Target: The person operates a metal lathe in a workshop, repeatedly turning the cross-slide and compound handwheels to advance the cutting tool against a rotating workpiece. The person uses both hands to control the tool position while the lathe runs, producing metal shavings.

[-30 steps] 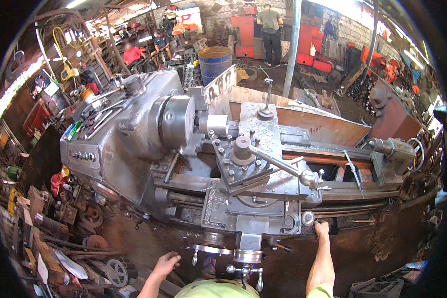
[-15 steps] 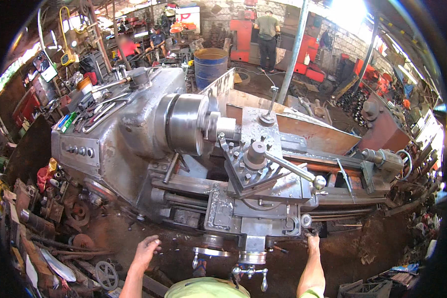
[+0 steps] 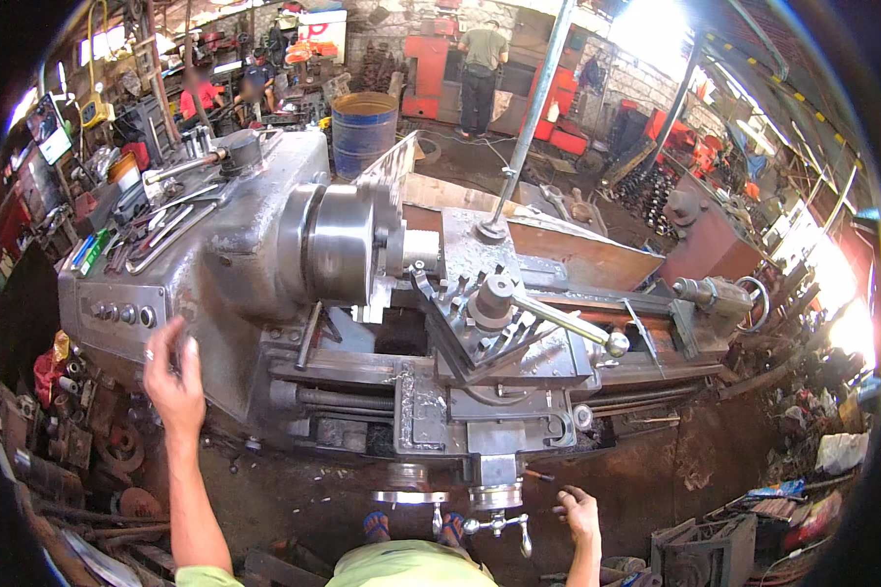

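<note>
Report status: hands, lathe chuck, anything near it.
Left hand open, near button panel; right hand empty, beside crank handle. Chuck blurred, apparently spinning. Tool holder close by.

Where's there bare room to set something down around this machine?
Brown floor, mostly bare: right of the bare right hand, between the grey metal lathe and the dark boxy object; and between the bare left forearm and the round silver handwheel. Crowded: the lathe's rounded grey headstock, topped with long metal wrenches, and the rusty scrap heap at left.
</note>
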Available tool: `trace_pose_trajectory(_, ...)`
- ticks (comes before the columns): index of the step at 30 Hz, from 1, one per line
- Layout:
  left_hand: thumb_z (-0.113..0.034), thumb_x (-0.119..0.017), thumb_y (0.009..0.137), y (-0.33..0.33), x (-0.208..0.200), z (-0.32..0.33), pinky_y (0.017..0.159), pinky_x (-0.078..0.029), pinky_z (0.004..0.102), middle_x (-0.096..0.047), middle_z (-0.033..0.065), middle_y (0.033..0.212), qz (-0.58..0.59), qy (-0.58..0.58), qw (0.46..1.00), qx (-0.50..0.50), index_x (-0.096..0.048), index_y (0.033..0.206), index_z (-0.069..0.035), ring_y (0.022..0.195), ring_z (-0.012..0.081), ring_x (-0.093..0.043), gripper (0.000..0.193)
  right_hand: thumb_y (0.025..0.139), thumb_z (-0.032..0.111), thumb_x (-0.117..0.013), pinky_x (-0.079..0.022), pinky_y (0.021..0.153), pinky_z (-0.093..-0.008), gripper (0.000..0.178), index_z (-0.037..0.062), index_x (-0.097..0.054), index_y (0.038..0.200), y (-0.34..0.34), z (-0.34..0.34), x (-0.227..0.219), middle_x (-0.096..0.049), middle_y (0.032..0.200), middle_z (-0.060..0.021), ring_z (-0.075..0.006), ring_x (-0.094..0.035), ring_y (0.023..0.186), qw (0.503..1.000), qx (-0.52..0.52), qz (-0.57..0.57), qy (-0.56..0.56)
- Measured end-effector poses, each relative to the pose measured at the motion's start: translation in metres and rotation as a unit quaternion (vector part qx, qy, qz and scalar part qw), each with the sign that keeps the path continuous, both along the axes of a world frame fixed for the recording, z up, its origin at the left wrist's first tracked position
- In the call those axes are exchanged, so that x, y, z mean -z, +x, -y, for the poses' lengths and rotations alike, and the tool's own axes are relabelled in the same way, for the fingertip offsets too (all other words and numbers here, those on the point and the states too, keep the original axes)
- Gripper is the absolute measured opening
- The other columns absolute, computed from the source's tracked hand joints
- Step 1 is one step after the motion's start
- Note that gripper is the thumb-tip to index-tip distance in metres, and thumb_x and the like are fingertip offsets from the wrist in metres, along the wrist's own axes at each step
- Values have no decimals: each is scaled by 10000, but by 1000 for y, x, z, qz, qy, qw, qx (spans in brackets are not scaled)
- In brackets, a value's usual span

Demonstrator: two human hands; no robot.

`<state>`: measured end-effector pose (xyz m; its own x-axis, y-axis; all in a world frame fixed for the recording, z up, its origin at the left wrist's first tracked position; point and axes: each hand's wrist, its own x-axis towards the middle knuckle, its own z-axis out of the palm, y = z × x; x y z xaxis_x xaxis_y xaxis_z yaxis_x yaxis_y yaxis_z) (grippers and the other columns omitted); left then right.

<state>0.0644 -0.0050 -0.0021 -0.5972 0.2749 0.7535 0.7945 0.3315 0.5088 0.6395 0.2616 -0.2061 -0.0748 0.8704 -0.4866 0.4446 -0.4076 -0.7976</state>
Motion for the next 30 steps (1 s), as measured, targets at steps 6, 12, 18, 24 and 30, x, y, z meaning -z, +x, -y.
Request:
trace_pose_trajectory(6, -109, -691, 844, -59, -15, -21, 1042, -373, 484, -555, 158, 1297, -160, -87, 973, -141, -581, 1277, -46, 1220, 365, -469, 451, 898, 244, -694, -510, 814, -315, 588, -72, -509, 1359, -45, 57, -52, -710, 986, -135, -181, -652, 882, 987, -158, 32, 19)
trace_pose_trajectory(12, -78, -703, 798, -68, -9, -17, 1062, -353, 495, -512, 132, 1362, -137, -91, 977, -137, -575, 1308, -77, 1238, 365, -428, 526, 730, 409, -782, -498, 950, -402, 796, -74, -534, 1312, -90, 74, -61, -663, 1147, -276, -372, -640, 1112, 958, -222, 159, 90)
trace_pose_trajectory(18, -78, -702, 797, -69, -7, -11, 1051, -363, 493, -532, 124, 1345, -142, -93, 974, -151, -595, 1289, -93, 1217, 364, -454, 504, 686, 414, -807, -496, 952, -400, 808, -50, -553, 1297, -101, 76, -56, -665, 1160, -264, -355, -645, 1117, 966, -182, 161, 89)
trace_pose_trajectory(24, -102, -704, 816, -74, -2, -14, 1036, -373, 493, -580, 120, 1287, -146, -43, 976, -155, -616, 1258, -81, 1171, 356, -501, 452, 685, 404, -806, -487, 972, -398, 843, -62, -524, 1328, -102, 77, -59, -650, 1189, -275, -358, -630, 1147, 969, -177, 154, 77)
trace_pose_trajectory(30, -112, -703, 826, -75, -2, -13, 1029, -378, 484, -590, 121, 1277, -166, -45, 972, -158, -619, 1251, -78, 1165, 352, -510, 435, 691, 424, -809, -488, 973, -407, 844, -47, -526, 1333, -100, 77, -55, -650, 1190, -274, -371, -625, 1150, 967, -183, 159, 83)
